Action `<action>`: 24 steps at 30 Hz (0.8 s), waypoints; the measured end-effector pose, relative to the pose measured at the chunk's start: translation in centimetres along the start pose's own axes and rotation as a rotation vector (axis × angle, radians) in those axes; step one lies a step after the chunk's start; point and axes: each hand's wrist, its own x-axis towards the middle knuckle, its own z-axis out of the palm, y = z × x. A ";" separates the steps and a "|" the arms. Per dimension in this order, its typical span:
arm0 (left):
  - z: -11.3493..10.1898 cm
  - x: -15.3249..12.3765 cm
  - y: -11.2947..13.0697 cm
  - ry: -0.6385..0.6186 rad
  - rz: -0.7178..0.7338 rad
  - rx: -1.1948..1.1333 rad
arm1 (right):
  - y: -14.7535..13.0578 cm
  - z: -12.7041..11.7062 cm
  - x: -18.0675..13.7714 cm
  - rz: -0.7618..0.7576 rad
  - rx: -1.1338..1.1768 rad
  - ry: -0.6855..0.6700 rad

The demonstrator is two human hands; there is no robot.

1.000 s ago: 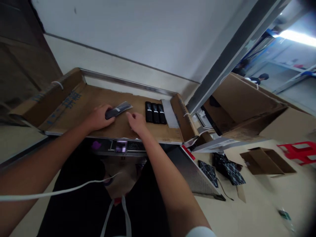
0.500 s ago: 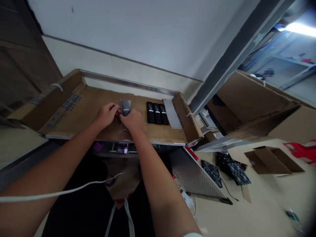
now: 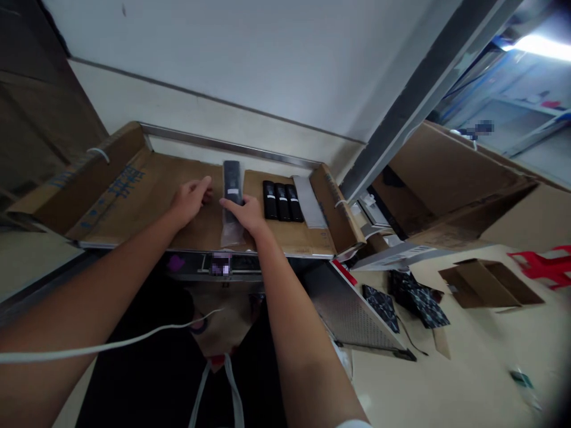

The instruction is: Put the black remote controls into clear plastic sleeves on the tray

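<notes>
My right hand is closed on a black remote control in a clear plastic bag, its thumb across the front below a white label. The loose end of the bag hangs toward the tray's front edge. Left of it, my left hand is apart from the bag and holds nothing, fingers loosely bent and partly open. To the right, three black remote controls with white labels lie side by side on the cardboard-lined tray, beside a white sheet.
Raised cardboard sides bound the tray, with a pale wall behind. At right stand a large cardboard box and a perforated metal panel. A smaller box lies on the floor. A white cable crosses below my left forearm.
My left hand has come away from the bag to the left. The bagged remote control, in my right hand, now shows more of its length and stands farther up the tray.
</notes>
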 end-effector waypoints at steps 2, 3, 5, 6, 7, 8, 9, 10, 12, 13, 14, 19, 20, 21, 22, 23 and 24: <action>0.0 0.3 0.7 -0.080 -0.098 -0.124 | 0.4 0.0 -0.4 -0.032 0.085 -0.024; 0.0 0.5 1.1 -0.106 -0.139 -0.184 | 0.4 0.0 -0.6 -0.034 0.116 -0.036; 0.0 0.8 1.7 -0.127 -0.181 -0.307 | 0.4 0.1 -0.9 -0.019 0.174 -0.065; 0.1 0.9 2.1 -0.119 -0.172 -0.358 | 0.4 0.1 -1.0 -0.009 0.198 -0.082; 0.2 1.0 2.5 -0.100 -0.147 -0.391 | 0.3 0.1 -1.0 -0.002 0.217 -0.096; 0.4 1.0 3.0 -0.070 -0.109 -0.401 | 0.3 0.0 -1.1 0.005 0.234 -0.107; 0.6 1.1 3.6 -0.034 -0.057 -0.380 | 0.3 0.0 -1.1 0.011 0.250 -0.115; 0.8 1.1 4.2 0.004 0.008 -0.326 | 0.3 0.0 -1.1 0.018 0.269 -0.118; 1.2 1.1 5.4 0.062 0.137 -0.176 | 0.4 -0.1 -1.0 0.026 0.314 -0.120; 1.3 1.0 6.0 0.070 0.179 -0.113 | 0.5 -0.1 -1.0 0.028 0.337 -0.122; 1.5 0.9 6.6 0.065 0.203 -0.070 | 0.6 -0.1 -1.0 0.028 0.356 -0.124; 1.5 0.3 8.2 -0.002 0.217 0.004 | 0.7 0.0 -0.9 0.030 0.371 -0.117; 1.4 0.1 8.3 0.020 0.226 0.035 | 0.7 0.0 -1.0 0.032 0.362 -0.114; 1.3 0.0 8.5 0.052 0.241 0.071 | 0.6 0.0 -1.0 0.033 0.354 -0.109; 1.2 -0.1 8.6 0.086 0.270 0.110 | 0.6 -0.1 -1.0 0.027 0.346 -0.103; 1.1 -0.3 8.8 0.115 0.314 0.150 | 0.5 -0.1 -1.0 0.013 0.339 -0.097; 1.0 -0.4 9.0 0.136 0.375 0.189 | 0.5 -0.1 -1.0 -0.008 0.332 -0.092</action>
